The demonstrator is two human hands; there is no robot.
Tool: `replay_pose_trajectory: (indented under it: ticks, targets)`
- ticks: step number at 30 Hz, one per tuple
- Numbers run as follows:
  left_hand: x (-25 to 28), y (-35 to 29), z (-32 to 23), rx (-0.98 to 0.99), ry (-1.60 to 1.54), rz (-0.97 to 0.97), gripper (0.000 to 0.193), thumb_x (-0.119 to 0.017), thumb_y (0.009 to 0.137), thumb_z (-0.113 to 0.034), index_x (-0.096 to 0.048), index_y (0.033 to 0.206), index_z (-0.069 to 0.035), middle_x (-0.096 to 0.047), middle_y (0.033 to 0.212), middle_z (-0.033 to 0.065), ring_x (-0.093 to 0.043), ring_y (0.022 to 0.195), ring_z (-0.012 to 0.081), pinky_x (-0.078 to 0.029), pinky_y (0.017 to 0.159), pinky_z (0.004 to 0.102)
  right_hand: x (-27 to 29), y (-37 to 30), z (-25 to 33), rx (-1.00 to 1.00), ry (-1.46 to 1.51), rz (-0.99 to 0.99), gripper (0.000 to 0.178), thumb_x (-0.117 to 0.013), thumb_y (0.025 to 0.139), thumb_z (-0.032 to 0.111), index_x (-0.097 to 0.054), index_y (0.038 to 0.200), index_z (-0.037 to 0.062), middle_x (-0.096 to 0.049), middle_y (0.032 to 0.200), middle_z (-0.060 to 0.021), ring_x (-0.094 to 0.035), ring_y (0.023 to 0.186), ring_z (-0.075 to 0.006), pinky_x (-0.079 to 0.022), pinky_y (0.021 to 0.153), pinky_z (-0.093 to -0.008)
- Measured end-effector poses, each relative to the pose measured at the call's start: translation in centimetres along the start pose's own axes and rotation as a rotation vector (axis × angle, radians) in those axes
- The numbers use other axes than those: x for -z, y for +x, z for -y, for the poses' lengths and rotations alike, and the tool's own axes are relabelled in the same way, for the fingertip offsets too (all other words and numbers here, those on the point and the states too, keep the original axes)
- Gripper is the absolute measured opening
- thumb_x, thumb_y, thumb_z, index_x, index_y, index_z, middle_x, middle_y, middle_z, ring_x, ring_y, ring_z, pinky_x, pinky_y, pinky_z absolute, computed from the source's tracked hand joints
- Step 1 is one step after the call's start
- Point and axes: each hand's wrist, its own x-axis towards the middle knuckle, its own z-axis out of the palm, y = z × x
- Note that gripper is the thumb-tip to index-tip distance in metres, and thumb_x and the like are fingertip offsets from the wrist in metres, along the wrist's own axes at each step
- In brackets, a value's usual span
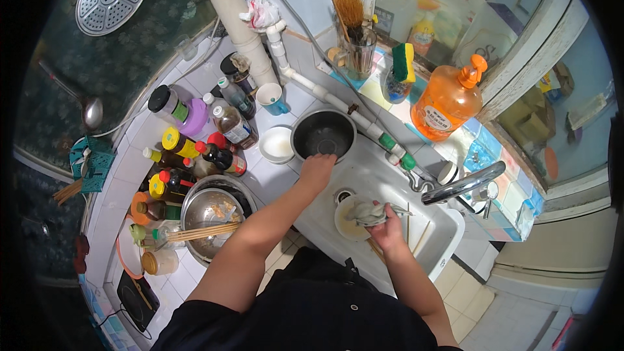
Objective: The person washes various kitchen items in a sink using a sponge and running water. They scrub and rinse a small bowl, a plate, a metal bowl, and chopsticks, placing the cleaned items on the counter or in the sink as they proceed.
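Observation:
My left hand reaches across to a round dark-grey metal bowl at the sink's far left corner. Its fingers are closed over the bowl's near rim. Within the white sink, my right hand grips a crumpled greyish dishcloth. Beneath the cloth is a white bowl with cloudy liquid in it, partly covered. Several chopsticks lie in the sink around the right hand. A small white bowl stands on the counter beside the dark bowl.
A chrome faucet reaches over the sink's right side. An orange pump bottle and a sponge stand on the ledge behind. To the left are sauce bottles and a steel pot with chopsticks across it.

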Motion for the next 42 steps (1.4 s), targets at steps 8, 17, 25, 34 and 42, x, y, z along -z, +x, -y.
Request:
replay_pose_trajectory:
  ticks: [8, 17, 25, 34, 42]
  targets:
    - [-2.1, 1.8, 0.2, 0.003, 0.121, 0.083, 0.007, -0.054, 0.072, -0.009, -0.054, 0.079, -0.007, -0.06, 0.073, 0.0101, -0.06, 0.073, 0.0276, -0.043, 0.068, 0.0372, 6.1, -2.3, 0.4, 0.132, 0.021, -0.109, 0.048, -0.038, 0.091, 0.04, -0.038, 0.123, 0.0053, -0.043, 0.124, -0.015, -0.044, 0.113, -0.0323, -0.035, 0.093, -0.0469]
    - [0.8, 4.4, -0.1, -0.021, 0.306, 0.134, 0.019, -0.055, 0.078, -0.017, -0.055, 0.094, -0.007, -0.059, 0.094, 0.0139, -0.055, 0.093, 0.0262, -0.037, 0.087, 0.0414, 11.6, -3.3, 0.2, 0.144, 0.113, -0.133, 0.043, -0.034, 0.092, 0.039, -0.038, 0.119, 0.0051, -0.04, 0.127, -0.0181, -0.038, 0.119, -0.035, -0.032, 0.097, -0.0529]
    - [-11.5, -6.6, -5.0, 0.241, -0.27, 0.401, 0.027, -0.05, 0.078, -0.011, -0.048, 0.103, 0.0, -0.051, 0.103, 0.0173, -0.051, 0.098, 0.0323, -0.043, 0.084, 0.0397, 14.2, -5.4, 0.5, 0.177, 0.108, -0.195, 0.044, -0.037, 0.092, 0.038, -0.04, 0.122, 0.0069, -0.042, 0.126, -0.0146, -0.042, 0.115, -0.0313, -0.033, 0.096, -0.0468]
    - [-30.6, -14.3, 0.3, 1.216, -0.601, 0.688, 0.05, -0.065, 0.07, -0.021, -0.047, 0.109, 0.003, -0.058, 0.104, 0.0167, -0.062, 0.086, 0.0255, -0.052, 0.068, 0.0354, 18.4, -11.0, 1.2, 0.221, 0.122, -0.297, 0.042, -0.036, 0.093, 0.036, -0.042, 0.122, 0.0054, -0.045, 0.124, -0.0117, -0.044, 0.114, -0.0267, -0.035, 0.093, -0.0424]
    - [-27.0, -12.3, -4.1, 0.912, -0.817, 0.72, 0.027, -0.046, 0.076, -0.01, -0.058, 0.099, -0.003, -0.063, 0.081, 0.0161, -0.063, 0.072, 0.0242, -0.051, 0.055, 0.0359, 19.3, -11.1, 1.0, 0.243, 0.108, -0.345, 0.039, -0.04, 0.092, 0.032, -0.043, 0.12, 0.0054, -0.045, 0.123, -0.0112, -0.043, 0.114, -0.0271, -0.035, 0.095, -0.0433]
